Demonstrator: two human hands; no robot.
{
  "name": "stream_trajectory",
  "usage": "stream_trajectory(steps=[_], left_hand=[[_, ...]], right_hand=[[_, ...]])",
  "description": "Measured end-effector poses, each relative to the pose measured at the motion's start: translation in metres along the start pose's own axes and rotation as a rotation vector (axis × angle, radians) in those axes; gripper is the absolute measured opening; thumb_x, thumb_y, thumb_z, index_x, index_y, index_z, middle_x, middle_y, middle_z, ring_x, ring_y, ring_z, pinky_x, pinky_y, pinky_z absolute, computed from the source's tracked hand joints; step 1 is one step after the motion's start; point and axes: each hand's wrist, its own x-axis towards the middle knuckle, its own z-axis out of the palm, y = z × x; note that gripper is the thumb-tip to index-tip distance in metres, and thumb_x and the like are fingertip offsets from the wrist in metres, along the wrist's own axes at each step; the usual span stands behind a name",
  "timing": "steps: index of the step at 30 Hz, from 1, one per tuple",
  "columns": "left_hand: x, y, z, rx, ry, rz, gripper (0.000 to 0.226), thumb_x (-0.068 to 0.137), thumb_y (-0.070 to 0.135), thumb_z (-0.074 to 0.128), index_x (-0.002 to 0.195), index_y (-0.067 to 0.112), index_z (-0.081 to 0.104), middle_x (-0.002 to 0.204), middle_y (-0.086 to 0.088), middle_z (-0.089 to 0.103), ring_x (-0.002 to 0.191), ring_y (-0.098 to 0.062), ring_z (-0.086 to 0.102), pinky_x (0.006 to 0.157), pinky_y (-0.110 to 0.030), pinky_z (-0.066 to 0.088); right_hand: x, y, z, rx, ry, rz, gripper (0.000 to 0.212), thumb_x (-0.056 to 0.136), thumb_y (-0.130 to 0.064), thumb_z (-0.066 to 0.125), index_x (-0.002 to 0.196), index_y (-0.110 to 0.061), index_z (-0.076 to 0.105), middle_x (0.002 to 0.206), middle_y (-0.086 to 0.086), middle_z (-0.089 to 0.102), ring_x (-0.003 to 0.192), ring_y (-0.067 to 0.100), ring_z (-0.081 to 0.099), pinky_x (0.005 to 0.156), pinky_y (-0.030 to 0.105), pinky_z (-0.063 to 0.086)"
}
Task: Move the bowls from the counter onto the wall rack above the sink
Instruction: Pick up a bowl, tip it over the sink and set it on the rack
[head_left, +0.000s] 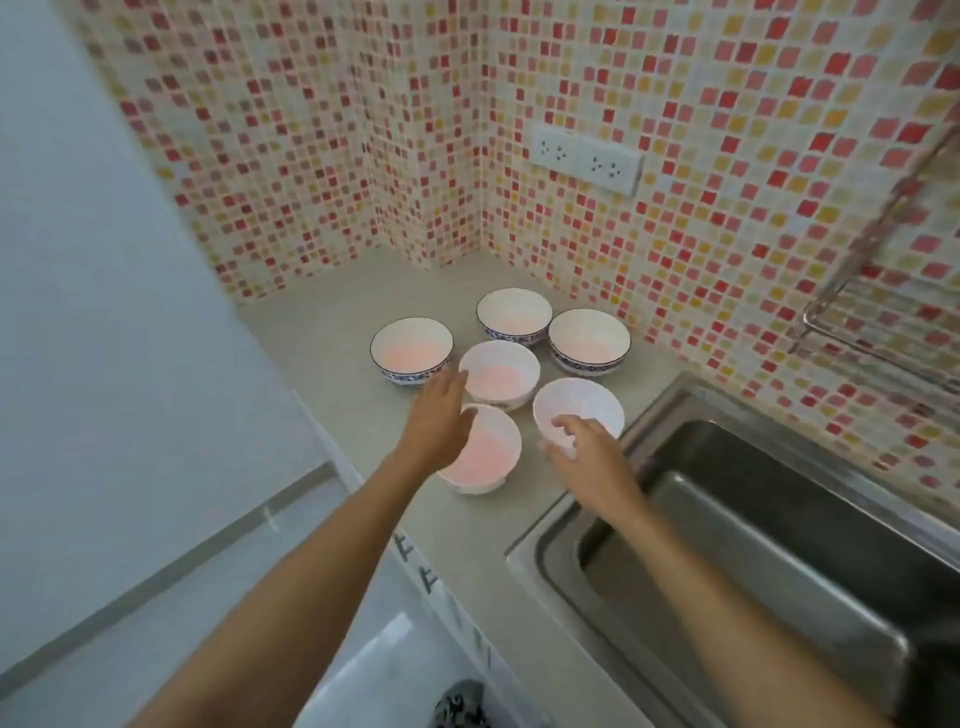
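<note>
The tiled wall (727, 130) of red, pink and yellow mosaic runs behind the work area and carries a white double socket (584, 159). Below it, the pale counter (332, 332) meets a steel sink (779, 545) on your right. The wire wall rack (883, 322) hangs on the tiles above the sink, at the right edge of the view, blurred, and its contents cannot be made out. Six bowls stand upright on the counter in a loose cluster. Three blue-patterned bowls sit farthest from you: the left blue bowl (411, 349), the back blue bowl (514, 315) and the right blue bowl (589, 340). The centre white bowl (500, 373) stands between them and you. The near-left white bowl (485, 452) lies partly under your left hand (435, 418), whose fingers are extended and relaxed above its rim, holding nothing. Your right hand (584, 447) pinches the near rim of the near-right white bowl (577, 408), fingers curled inside, thumb outside; that bowl is just beside the sink edge.
</note>
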Motion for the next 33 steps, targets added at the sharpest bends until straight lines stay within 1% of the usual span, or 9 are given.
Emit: stream_trajectory(steps=[4,7,9,11,13,18,27,30,33], left_hand=[[0.0,-0.025,0.018,-0.166,-0.054,-0.161,0.058,0.095,0.019,0.047,0.144,0.003,0.022,0.152,-0.02,0.022,0.141,-0.033,0.018,0.115,-0.041,0.017],[0.002,-0.035,0.032,-0.315,-0.101,-0.257,0.055,0.097,0.017,0.043,0.144,0.001,0.02,0.151,-0.019,0.025,0.14,-0.03,0.023,0.113,-0.035,0.017],[0.004,-0.04,0.039,-0.388,-0.122,-0.322,0.054,0.098,0.018,0.039,0.146,0.003,0.019,0.153,-0.015,0.025,0.14,-0.028,0.025,0.113,-0.033,0.018],[0.006,-0.045,0.046,-0.446,-0.115,-0.374,0.05,0.099,0.017,0.036,0.146,0.004,0.022,0.151,-0.014,0.029,0.138,-0.028,0.029,0.112,-0.033,0.021],[0.007,-0.049,0.05,-0.493,-0.116,-0.404,0.045,0.1,0.014,0.033,0.143,0.005,0.03,0.146,-0.016,0.039,0.132,-0.031,0.038,0.108,-0.036,0.029],[0.007,-0.055,0.054,-0.509,-0.147,-0.358,0.04,0.096,0.003,0.03,0.133,0.01,0.042,0.128,-0.018,0.055,0.115,-0.035,0.052,0.092,-0.035,0.042],[-0.001,-0.023,0.05,-0.567,-0.269,-0.114,0.04,0.097,0.005,0.032,0.132,0.018,0.046,0.124,-0.009,0.058,0.109,-0.026,0.054,0.087,-0.026,0.038],[-0.006,0.006,0.057,-0.617,-0.32,-0.036,0.04,0.096,0.004,0.033,0.129,0.018,0.049,0.123,-0.004,0.058,0.103,-0.016,0.051,0.085,-0.023,0.037],[-0.012,0.041,0.07,-0.676,-0.368,0.026,0.039,0.094,0.003,0.035,0.126,0.017,0.053,0.119,-0.001,0.06,0.104,-0.016,0.053,0.085,-0.023,0.038]], right_hand=[[0.012,-0.006,0.038,0.053,-0.193,0.124,0.046,0.093,-0.039,0.058,0.13,-0.012,0.053,0.13,0.007,0.059,0.12,0.026,0.054,0.093,0.029,0.039],[0.023,0.0,0.066,0.191,-0.26,0.258,0.048,0.091,-0.047,0.056,0.132,-0.021,0.052,0.132,0.003,0.061,0.116,0.025,0.059,0.098,0.032,0.044],[0.03,0.003,0.081,0.303,-0.25,0.344,0.045,0.089,-0.046,0.058,0.129,-0.024,0.051,0.123,0.002,0.064,0.103,0.026,0.066,0.087,0.044,0.056],[0.036,0.0,0.092,0.453,-0.221,0.457,0.039,0.092,-0.033,0.059,0.128,-0.024,0.048,0.114,0.004,0.064,0.09,0.028,0.07,0.072,0.045,0.061],[0.041,-0.001,0.102,0.557,-0.175,0.53,0.041,0.092,-0.02,0.057,0.131,-0.022,0.045,0.114,0.007,0.062,0.086,0.03,0.07,0.068,0.047,0.062],[0.038,-0.003,0.114,0.776,-0.104,0.601,0.05,0.089,-0.007,0.046,0.137,-0.023,0.043,0.127,0.006,0.054,0.094,0.026,0.065,0.065,0.045,0.061],[-0.01,0.015,0.087,1.03,-0.016,0.68,0.057,0.081,-0.004,0.047,0.132,-0.028,0.044,0.127,0.006,0.054,0.111,0.035,0.057,0.069,0.047,0.061],[-0.035,0.032,0.067,1.083,0.026,0.698,0.061,0.082,-0.002,0.045,0.135,-0.03,0.039,0.128,0.003,0.05,0.112,0.032,0.055,0.072,0.049,0.06],[-0.064,0.051,0.046,1.131,0.076,0.707,0.06,0.081,-0.004,0.046,0.134,-0.029,0.038,0.128,0.0,0.048,0.114,0.029,0.053,0.074,0.05,0.06]])
